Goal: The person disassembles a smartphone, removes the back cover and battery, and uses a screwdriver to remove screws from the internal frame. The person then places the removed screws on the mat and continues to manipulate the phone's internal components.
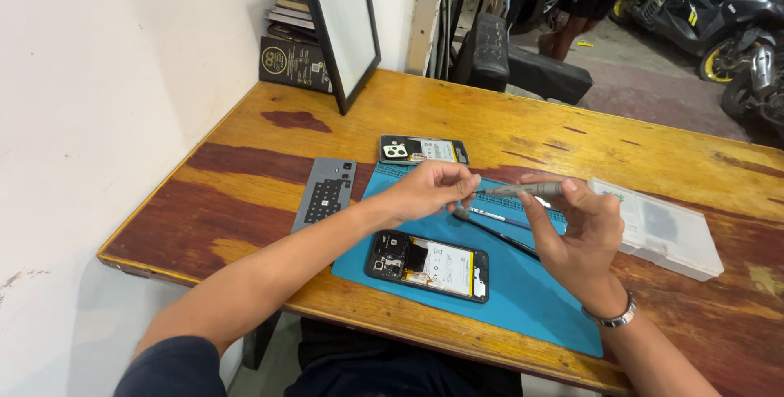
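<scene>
Far left: white wall; dark framed panel (pixel 339 25) leaned upright against it at the back of the wooden table (pixel 245 193), with a stack of books (pixel 290 46) behind it.

Left of the work area: grey screw-sorting pad (pixel 326 194) lay flat on the table, just beside the left edge of the blue work mat (pixel 523 291). Behind the mat, a phone back cover (pixel 423 150) with camera cut-outs lay flat.

On the mat, near its front: opened phone (pixel 428 265), internals facing up, lying apart from both hands.

Left hand (pixel 429 189) was raised above the mat, fingertips pinched together at the tip of the grey screwdriver (pixel 523 190); whether a small part sat between them, cannot tell.

Beneath the hands, two slim dark tools (pixel 498 229) lay on the mat, crossed at a shallow angle.

Right hand (pixel 576 229), metal bracelet at the wrist, held the screwdriver roughly level, grip closed around its handle, tip pointing left toward the left fingers.

Right of the mat: clear plastic parts box (pixel 665 229), lid shut, on the table just beside the right hand.

Background right: parked motorcycles (pixel 719 13).
</scene>
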